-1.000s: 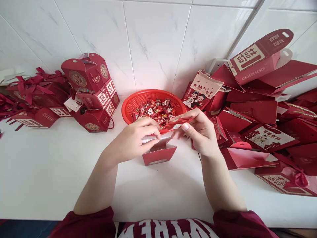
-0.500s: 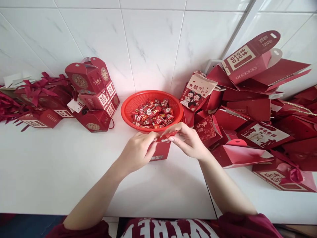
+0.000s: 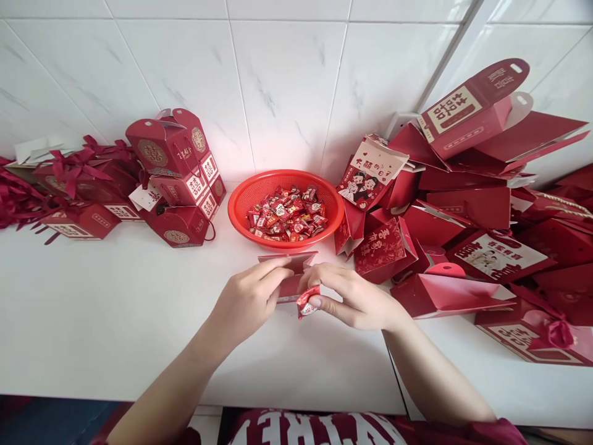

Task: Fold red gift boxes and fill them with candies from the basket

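Note:
Just in front of me lies a small red gift box, its open top showing between my hands. My left hand is closed on the box's left side, its fingertips over the edge. Between the thumb and fingers of my right hand is a red-wrapped candy, held at the near right side of the box. My right fingers partly cover the box, so its inside is mostly hidden. Right behind it stands a red plastic basket with many wrapped candies in it.
To the left, closed red boxes are stacked, with ribboned boxes beside them. A heap of open red boxes fills the right side. A tiled wall bounds the white table at the back.
Both hands have come lower and nearer to me. The box's open top now shows between them, and the candy is visible in my right hand.

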Motion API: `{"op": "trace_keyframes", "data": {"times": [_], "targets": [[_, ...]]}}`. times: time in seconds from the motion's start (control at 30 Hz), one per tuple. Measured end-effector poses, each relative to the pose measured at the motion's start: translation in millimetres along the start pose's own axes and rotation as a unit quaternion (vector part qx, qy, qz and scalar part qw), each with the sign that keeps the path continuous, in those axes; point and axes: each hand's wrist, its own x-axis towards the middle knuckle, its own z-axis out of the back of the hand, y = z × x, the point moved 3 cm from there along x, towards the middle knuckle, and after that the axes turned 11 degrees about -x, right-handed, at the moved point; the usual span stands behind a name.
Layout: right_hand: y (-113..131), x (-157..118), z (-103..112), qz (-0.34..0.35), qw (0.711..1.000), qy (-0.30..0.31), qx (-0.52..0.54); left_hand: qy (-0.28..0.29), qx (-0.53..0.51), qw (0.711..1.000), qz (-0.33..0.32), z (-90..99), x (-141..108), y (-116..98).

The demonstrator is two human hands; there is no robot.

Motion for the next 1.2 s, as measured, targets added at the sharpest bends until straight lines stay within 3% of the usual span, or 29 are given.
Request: {"op": "trace_keyframes", "data": {"times": [0.23, 0.4, 0.5, 0.57, 0.67, 0.77, 0.9, 1.0, 1.1, 1.2], "targets": [[-3, -7, -10, 0.034, 0.999, -0.003, 0.001, -0.006, 0.049, 0.998, -0.032, 11.4, 9, 8], [4, -8, -7, 0.046, 0.994, -0.002, 0.096, 0.117, -0.069, 0.991, 0.017, 19.2, 13, 20], [7, -9, -1, 0.033, 0.974, 0.016, 0.226, 0.204, -0.154, 0.966, 0.047, 10.0, 8, 24], [7, -8, 5, 0.010, 0.967, -0.010, 0.253, 0.234, -0.182, 0.953, 0.055, 0.3, 3, 24], [9, -3, 16, -0.014, 0.975, -0.053, 0.214, 0.205, -0.195, 0.956, 0.082, -9.0, 3, 24], [16, 9, 23, 0.008, 0.986, -0.067, 0.149, 0.164, -0.212, 0.957, 0.107, -9.3, 10, 25], [20, 25, 19, 0.045, 0.999, -0.028, -0.006, 0.152, -0.245, 0.952, 0.104, -6.2, 21, 31], [11, 29, 13, 0.030, 0.989, 0.022, -0.142, 0.113, -0.264, 0.949, 0.130, -6.4, 24, 38], [3, 26, 15, -0.015, 0.975, 0.025, -0.221, 0.078, -0.293, 0.937, 0.173, -10.3, 22, 44], [5, 23, 18, -0.014, 0.956, 0.047, -0.289, 0.071, -0.336, 0.927, 0.148, -15.1, 18, 46]]}}
